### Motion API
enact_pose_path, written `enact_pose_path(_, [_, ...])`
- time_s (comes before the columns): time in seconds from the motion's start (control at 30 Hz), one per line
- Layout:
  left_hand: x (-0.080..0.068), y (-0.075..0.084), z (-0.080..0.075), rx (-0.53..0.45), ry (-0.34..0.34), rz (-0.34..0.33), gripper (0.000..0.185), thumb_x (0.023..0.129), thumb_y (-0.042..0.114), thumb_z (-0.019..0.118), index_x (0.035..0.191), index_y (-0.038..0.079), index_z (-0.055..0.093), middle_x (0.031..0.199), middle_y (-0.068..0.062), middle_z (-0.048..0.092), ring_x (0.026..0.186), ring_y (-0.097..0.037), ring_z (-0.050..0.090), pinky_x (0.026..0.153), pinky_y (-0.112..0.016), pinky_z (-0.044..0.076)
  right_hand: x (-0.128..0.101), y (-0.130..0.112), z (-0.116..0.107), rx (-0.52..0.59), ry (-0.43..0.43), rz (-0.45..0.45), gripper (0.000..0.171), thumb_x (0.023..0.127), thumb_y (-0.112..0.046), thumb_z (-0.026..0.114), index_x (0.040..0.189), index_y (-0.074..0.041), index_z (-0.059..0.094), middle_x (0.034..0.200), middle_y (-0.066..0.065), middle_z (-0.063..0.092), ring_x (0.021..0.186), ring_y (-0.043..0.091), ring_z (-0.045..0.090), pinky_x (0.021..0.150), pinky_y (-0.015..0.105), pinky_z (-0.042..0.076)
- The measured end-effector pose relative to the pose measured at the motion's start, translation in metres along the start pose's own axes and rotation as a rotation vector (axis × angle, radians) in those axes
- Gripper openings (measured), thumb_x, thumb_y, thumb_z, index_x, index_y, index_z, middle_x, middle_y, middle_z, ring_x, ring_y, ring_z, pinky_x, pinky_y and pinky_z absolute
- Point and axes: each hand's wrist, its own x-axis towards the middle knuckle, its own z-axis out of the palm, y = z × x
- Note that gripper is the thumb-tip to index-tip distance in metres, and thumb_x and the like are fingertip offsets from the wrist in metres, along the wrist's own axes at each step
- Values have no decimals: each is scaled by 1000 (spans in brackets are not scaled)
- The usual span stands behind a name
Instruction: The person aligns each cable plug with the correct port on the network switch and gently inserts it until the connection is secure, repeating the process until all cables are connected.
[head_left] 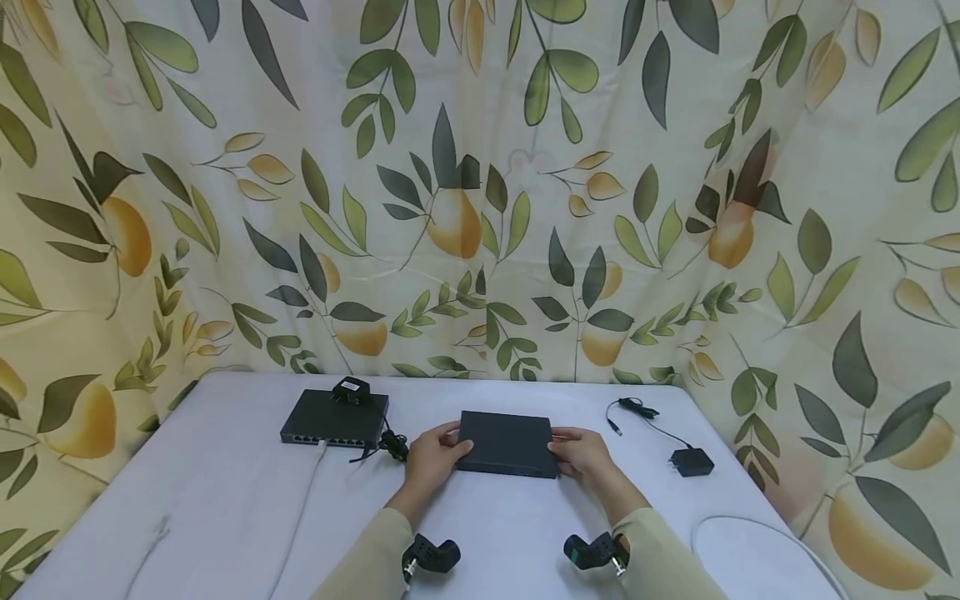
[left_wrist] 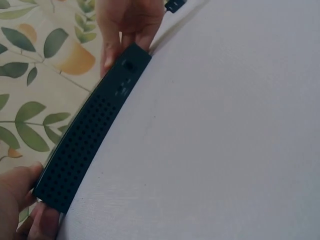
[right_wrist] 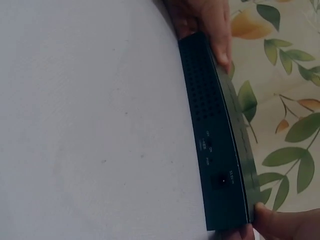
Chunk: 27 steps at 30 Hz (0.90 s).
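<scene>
A flat black network switch (head_left: pixel 508 443) lies on the white table (head_left: pixel 225 483) in front of me. My left hand (head_left: pixel 444 447) grips its left end and my right hand (head_left: pixel 570 451) grips its right end. In the left wrist view the switch's vented edge (left_wrist: pixel 87 147) runs from my left hand (left_wrist: pixel 30 212) up to my right hand (left_wrist: pixel 127 30). The right wrist view shows the same edge (right_wrist: pixel 215 135) with a round power socket (right_wrist: pixel 221 180), my right hand's thumb (right_wrist: pixel 282 223) at its near corner and my left hand (right_wrist: pixel 212 25) at the far end.
A second black switch (head_left: pixel 333 418) sits to the left with a power adapter (head_left: pixel 351 389) on top and a white cable (head_left: pixel 303 500) leading off it. A black adapter (head_left: pixel 692 461) with its lead (head_left: pixel 626 412) lies to the right. A white round object (head_left: pixel 757 550) sits at the front right.
</scene>
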Motion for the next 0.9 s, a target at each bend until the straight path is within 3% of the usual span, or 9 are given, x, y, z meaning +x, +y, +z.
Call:
enact_pose_path(0.3, [-1, 1, 2, 17, 20, 6, 43, 75, 34, 72, 115, 19, 63, 77, 8, 58, 66, -6, 54, 62, -29, 44, 7, -13, -16, -149, -12, -9, 35, 81, -3, 64, 115, 1, 58, 97, 15, 63, 76, 20, 61, 63, 30, 53])
enact_pose_path(0.43, [-2, 0, 3, 23, 27, 24, 43, 75, 33, 72, 115, 19, 63, 77, 8, 58, 67, -5, 55, 62, -28, 45, 19, -21, -42, -258, 58, -85, 34, 82, -8, 65, 112, 5, 58, 92, 15, 63, 74, 19, 61, 62, 27, 52])
enact_pose_path(0.57, [-2, -3, 3, 27, 25, 27, 43, 76, 34, 71, 116, 21, 62, 78, 9, 58, 67, -5, 55, 61, -27, 45, 30, -24, -75, -459, 146, -142, 34, 82, -18, 64, 108, 4, 62, 90, 16, 63, 72, 18, 58, 61, 26, 49])
enact_pose_path(0.73, [0, -3, 3, 28, 25, 28, 44, 76, 35, 71, 116, 21, 62, 78, 9, 57, 67, -4, 54, 61, -27, 44, 40, -22, -102, -655, 189, -151, 38, 81, -27, 63, 106, 2, 64, 106, 26, 57, 90, 34, 53, 73, 39, 43])
enact_pose_path(0.9, [0, -3, 4, 14, 16, 24, 44, 76, 35, 71, 116, 21, 62, 78, 8, 57, 67, -5, 54, 61, -27, 45, 48, -16, -103, -672, 226, -113, 35, 78, -26, 67, 99, 2, 66, 109, 28, 54, 97, 40, 49, 78, 44, 41])
